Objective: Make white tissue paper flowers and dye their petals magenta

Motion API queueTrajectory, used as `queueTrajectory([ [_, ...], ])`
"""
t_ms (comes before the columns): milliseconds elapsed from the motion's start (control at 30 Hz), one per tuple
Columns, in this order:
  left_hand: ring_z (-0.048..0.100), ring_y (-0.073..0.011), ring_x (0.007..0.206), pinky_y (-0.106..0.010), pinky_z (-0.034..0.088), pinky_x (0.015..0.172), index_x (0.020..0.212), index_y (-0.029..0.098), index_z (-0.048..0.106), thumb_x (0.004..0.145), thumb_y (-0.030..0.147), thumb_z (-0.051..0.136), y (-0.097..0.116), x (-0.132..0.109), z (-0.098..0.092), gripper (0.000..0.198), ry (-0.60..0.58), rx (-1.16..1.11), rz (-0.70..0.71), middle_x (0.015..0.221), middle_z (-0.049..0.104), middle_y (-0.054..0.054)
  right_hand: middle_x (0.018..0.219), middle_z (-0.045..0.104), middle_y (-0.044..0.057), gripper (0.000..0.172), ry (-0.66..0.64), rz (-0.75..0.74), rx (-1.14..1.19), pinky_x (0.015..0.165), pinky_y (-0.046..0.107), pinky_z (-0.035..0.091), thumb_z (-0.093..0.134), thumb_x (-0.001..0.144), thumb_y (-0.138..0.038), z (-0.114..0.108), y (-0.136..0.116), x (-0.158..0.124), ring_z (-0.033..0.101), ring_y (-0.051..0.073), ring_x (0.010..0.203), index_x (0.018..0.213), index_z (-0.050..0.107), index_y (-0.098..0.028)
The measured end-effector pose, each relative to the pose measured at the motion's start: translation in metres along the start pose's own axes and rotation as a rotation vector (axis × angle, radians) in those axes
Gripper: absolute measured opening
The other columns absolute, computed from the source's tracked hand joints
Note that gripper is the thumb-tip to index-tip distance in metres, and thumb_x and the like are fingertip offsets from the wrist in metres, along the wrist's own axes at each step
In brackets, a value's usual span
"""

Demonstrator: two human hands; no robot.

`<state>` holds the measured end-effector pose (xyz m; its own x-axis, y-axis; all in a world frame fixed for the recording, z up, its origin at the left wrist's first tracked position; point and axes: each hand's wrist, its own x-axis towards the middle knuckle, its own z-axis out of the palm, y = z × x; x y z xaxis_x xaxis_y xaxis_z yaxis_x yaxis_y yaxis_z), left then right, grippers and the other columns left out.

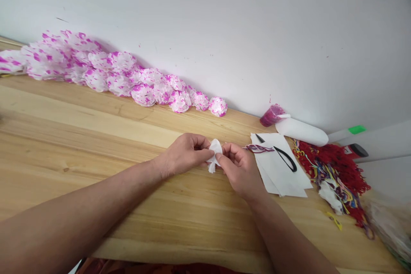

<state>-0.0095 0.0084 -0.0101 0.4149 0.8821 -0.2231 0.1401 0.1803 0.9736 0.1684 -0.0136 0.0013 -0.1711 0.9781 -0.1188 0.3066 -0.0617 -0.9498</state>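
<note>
Between both hands, above the wooden table (pixel 180 218), is a small piece of thin white paper (pixel 215 147), rounded at the top and gathered into a short tail below. My left hand (pixel 186 154) pinches its left edge between thumb and fingers. From the other side my right hand (pixel 239 166) grips it, thumb on the near face and fingers curled behind. Just right of that hand, white paper sheets (pixel 279 180) lie with purple and white threads (pixel 259 148) and black-handled scissors (pixel 287 159) on top.
White paper pompoms with magenta specks (pixel 122 72) line the wall at the back left. Back right stand a magenta-stained cup (pixel 272 115), a white roll (pixel 302 132) and a black-capped container (pixel 355 151). Red and multicoloured yarn (pixel 340 167) and a yellow tool (pixel 334 221) lie at right.
</note>
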Motion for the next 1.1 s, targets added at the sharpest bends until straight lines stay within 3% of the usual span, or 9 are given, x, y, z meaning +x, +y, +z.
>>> queueTrajectory([
  [433,0.058,-0.0136,0.064,-0.023,0.040,0.057,0.075,0.015,0.065,0.079,0.035,0.063,0.0038,-0.0003,0.0007,0.021,-0.010,-0.003,0.005,0.069,0.065,-0.001,0.068,0.056,-0.003,0.013,-0.003,-0.008,-0.006,0.057,0.025,0.038,0.062,0.084,-0.028,-0.0006,0.0047,0.0016,0.047,0.011,0.061,0.077,0.059,-0.018],
  [733,0.052,-0.0123,0.063,-0.023,0.037,0.054,0.072,0.015,0.063,0.080,0.041,0.064,0.0039,-0.0010,0.0010,0.027,0.032,0.156,0.040,0.068,0.061,0.000,0.064,0.053,-0.004,0.015,-0.005,-0.008,-0.025,0.056,0.024,0.036,0.062,0.084,-0.027,-0.0008,0.0024,0.0002,0.045,0.010,0.059,0.073,0.057,-0.018],
  [1100,0.051,-0.0120,0.063,-0.022,0.036,0.054,0.074,0.015,0.065,0.078,0.035,0.063,0.0068,-0.0016,-0.0004,0.021,0.000,0.115,0.016,0.069,0.061,0.001,0.065,0.054,-0.004,0.012,-0.006,0.002,-0.040,0.056,0.024,0.036,0.061,0.084,-0.026,0.0003,0.0027,-0.0003,0.044,0.010,0.059,0.074,0.058,-0.019],
])
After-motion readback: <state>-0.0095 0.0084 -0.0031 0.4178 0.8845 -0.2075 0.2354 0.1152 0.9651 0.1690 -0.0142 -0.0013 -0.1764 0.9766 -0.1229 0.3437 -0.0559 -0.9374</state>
